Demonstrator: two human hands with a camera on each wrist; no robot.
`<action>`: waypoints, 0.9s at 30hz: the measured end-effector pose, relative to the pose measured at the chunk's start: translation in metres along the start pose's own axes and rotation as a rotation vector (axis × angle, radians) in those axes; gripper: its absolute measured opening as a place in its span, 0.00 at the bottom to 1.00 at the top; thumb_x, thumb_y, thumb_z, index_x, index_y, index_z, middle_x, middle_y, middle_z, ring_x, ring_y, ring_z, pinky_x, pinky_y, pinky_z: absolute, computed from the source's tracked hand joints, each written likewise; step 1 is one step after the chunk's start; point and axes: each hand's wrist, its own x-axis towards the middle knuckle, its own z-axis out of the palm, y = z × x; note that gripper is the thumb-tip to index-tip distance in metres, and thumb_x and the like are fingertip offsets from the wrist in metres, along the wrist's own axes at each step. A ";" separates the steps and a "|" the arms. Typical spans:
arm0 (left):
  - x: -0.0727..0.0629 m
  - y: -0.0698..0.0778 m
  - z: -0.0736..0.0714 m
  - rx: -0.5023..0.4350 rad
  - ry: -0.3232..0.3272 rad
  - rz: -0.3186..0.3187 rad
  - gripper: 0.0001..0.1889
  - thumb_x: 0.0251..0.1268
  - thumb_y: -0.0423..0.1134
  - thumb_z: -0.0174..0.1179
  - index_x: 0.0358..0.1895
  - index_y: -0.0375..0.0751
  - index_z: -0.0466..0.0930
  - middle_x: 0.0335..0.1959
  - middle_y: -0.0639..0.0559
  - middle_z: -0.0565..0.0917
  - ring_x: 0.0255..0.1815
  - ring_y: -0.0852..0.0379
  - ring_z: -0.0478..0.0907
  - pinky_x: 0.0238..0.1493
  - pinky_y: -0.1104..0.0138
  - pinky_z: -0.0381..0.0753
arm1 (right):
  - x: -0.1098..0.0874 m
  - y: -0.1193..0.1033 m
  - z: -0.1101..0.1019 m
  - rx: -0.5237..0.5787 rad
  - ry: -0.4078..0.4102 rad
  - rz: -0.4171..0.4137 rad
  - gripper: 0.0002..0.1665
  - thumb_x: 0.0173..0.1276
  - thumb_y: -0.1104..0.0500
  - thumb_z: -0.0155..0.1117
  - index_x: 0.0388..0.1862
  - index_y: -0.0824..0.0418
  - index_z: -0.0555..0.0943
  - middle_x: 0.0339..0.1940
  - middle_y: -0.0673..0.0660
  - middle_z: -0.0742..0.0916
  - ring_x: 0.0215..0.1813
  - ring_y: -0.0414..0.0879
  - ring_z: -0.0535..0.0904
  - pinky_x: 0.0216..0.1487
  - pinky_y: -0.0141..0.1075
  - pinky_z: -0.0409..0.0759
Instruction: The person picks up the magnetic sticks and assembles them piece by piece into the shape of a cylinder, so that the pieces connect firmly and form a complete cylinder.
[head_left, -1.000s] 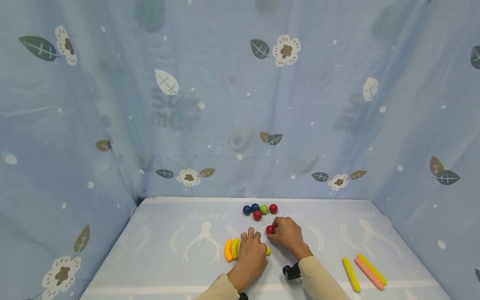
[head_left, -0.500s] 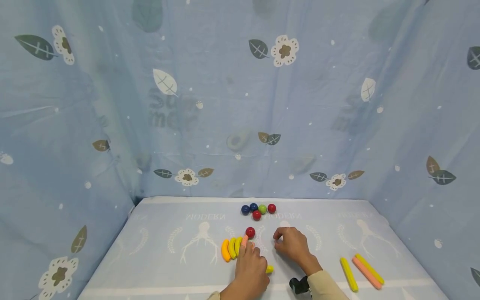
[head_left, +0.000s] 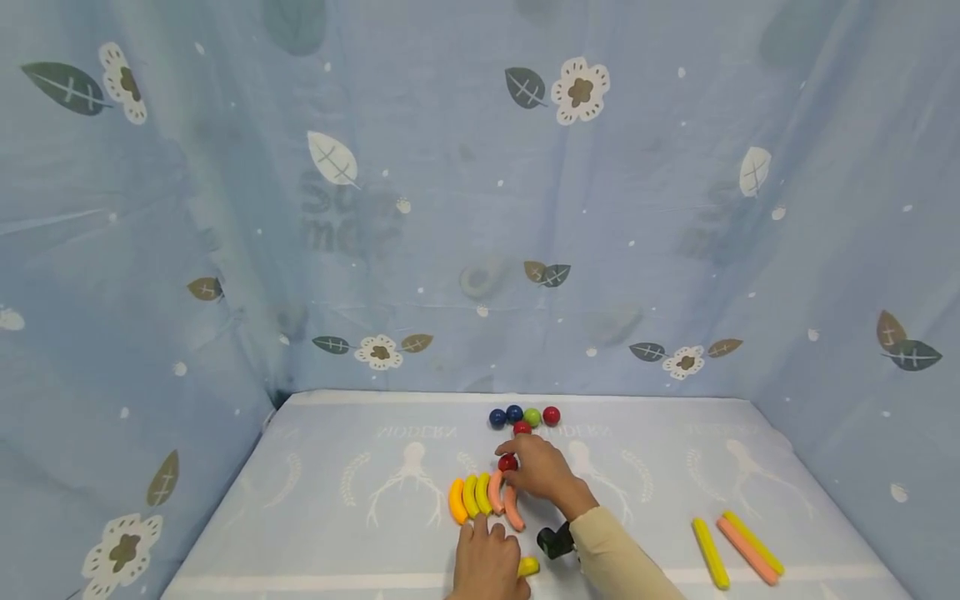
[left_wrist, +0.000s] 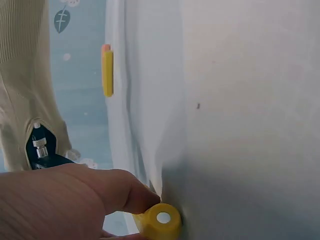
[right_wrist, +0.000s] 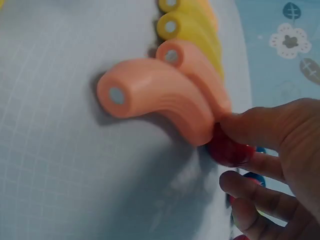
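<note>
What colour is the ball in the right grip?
Red; the ball shows best in the right wrist view.

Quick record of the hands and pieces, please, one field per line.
Left hand: pinches a yellow piece
Right hand: pinches a red ball at the far ends of two pink rods
Curved row: orange rod, two yellow rods, those pink rods
Far cluster: two blue balls, green ball, two more red balls
Right side: pink stick, two yellow sticks
</note>
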 end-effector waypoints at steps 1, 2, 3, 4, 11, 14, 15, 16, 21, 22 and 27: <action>0.000 0.000 0.000 -0.004 -0.004 -0.003 0.17 0.45 0.55 0.71 0.22 0.47 0.79 0.24 0.55 0.71 0.39 0.49 0.68 0.37 0.59 0.62 | 0.001 0.000 0.001 -0.003 -0.005 -0.005 0.19 0.56 0.57 0.77 0.48 0.55 0.87 0.37 0.47 0.85 0.33 0.42 0.73 0.38 0.38 0.78; 0.000 0.000 0.000 -0.007 -0.008 -0.007 0.17 0.45 0.56 0.70 0.22 0.46 0.79 0.23 0.55 0.71 0.39 0.49 0.68 0.37 0.59 0.62 | 0.001 0.000 0.002 -0.003 -0.010 -0.010 0.18 0.56 0.58 0.77 0.47 0.56 0.87 0.36 0.47 0.85 0.33 0.42 0.73 0.39 0.38 0.78; 0.001 0.000 0.000 -0.010 -0.011 -0.010 0.18 0.46 0.56 0.70 0.22 0.46 0.79 0.23 0.55 0.70 0.39 0.49 0.67 0.37 0.59 0.62 | 0.002 0.000 0.003 0.003 -0.014 -0.016 0.18 0.56 0.59 0.77 0.47 0.56 0.87 0.36 0.47 0.85 0.33 0.42 0.73 0.40 0.38 0.79; 0.001 -0.001 0.001 -0.012 -0.007 -0.010 0.18 0.46 0.56 0.70 0.22 0.46 0.78 0.23 0.55 0.70 0.39 0.49 0.67 0.37 0.59 0.62 | 0.002 0.001 0.004 0.009 -0.015 -0.023 0.18 0.56 0.59 0.76 0.47 0.57 0.87 0.36 0.47 0.85 0.34 0.42 0.74 0.41 0.38 0.79; -0.001 -0.002 0.001 -0.027 0.033 0.010 0.18 0.46 0.55 0.70 0.20 0.47 0.76 0.20 0.56 0.67 0.34 0.50 0.64 0.33 0.61 0.59 | 0.002 0.006 0.013 -0.065 -0.033 -0.097 0.11 0.60 0.60 0.70 0.42 0.54 0.85 0.35 0.50 0.78 0.32 0.43 0.72 0.41 0.36 0.80; -0.001 -0.002 0.002 -0.037 0.031 0.013 0.18 0.46 0.55 0.70 0.20 0.48 0.75 0.20 0.56 0.66 0.33 0.51 0.64 0.32 0.61 0.58 | 0.001 0.007 0.014 -0.094 -0.031 -0.113 0.09 0.60 0.60 0.69 0.41 0.53 0.85 0.35 0.50 0.77 0.31 0.42 0.72 0.40 0.36 0.80; 0.000 -0.002 0.002 -0.040 0.027 0.011 0.18 0.46 0.55 0.70 0.20 0.47 0.76 0.20 0.56 0.67 0.33 0.51 0.64 0.32 0.61 0.59 | 0.001 0.007 0.014 -0.100 -0.035 -0.114 0.09 0.61 0.60 0.69 0.41 0.53 0.85 0.35 0.50 0.77 0.31 0.42 0.72 0.39 0.35 0.79; 0.000 -0.002 0.002 -0.041 0.023 0.008 0.18 0.46 0.55 0.70 0.20 0.47 0.76 0.20 0.56 0.67 0.33 0.51 0.64 0.32 0.61 0.59 | 0.001 0.007 0.014 -0.103 -0.038 -0.114 0.09 0.61 0.60 0.69 0.41 0.53 0.85 0.35 0.49 0.77 0.30 0.42 0.72 0.38 0.34 0.79; 0.001 -0.002 0.002 -0.047 0.008 -0.002 0.18 0.46 0.55 0.71 0.21 0.46 0.77 0.21 0.56 0.68 0.33 0.51 0.64 0.33 0.61 0.60 | 0.000 0.007 0.015 -0.136 -0.052 -0.109 0.10 0.64 0.58 0.66 0.45 0.52 0.85 0.40 0.53 0.78 0.30 0.43 0.73 0.40 0.37 0.80; 0.001 -0.001 0.002 -0.050 0.004 -0.003 0.18 0.46 0.55 0.71 0.21 0.47 0.77 0.21 0.56 0.68 0.33 0.51 0.64 0.33 0.61 0.60 | 0.000 0.007 0.015 -0.140 -0.052 -0.110 0.11 0.64 0.57 0.66 0.45 0.52 0.85 0.41 0.54 0.79 0.30 0.44 0.74 0.41 0.39 0.81; 0.000 -0.001 0.002 -0.068 -0.008 -0.007 0.18 0.47 0.55 0.70 0.19 0.48 0.75 0.21 0.56 0.68 0.34 0.51 0.64 0.33 0.61 0.60 | -0.002 0.009 0.017 -0.171 -0.049 -0.117 0.10 0.66 0.56 0.64 0.46 0.52 0.84 0.46 0.58 0.80 0.29 0.46 0.76 0.42 0.43 0.82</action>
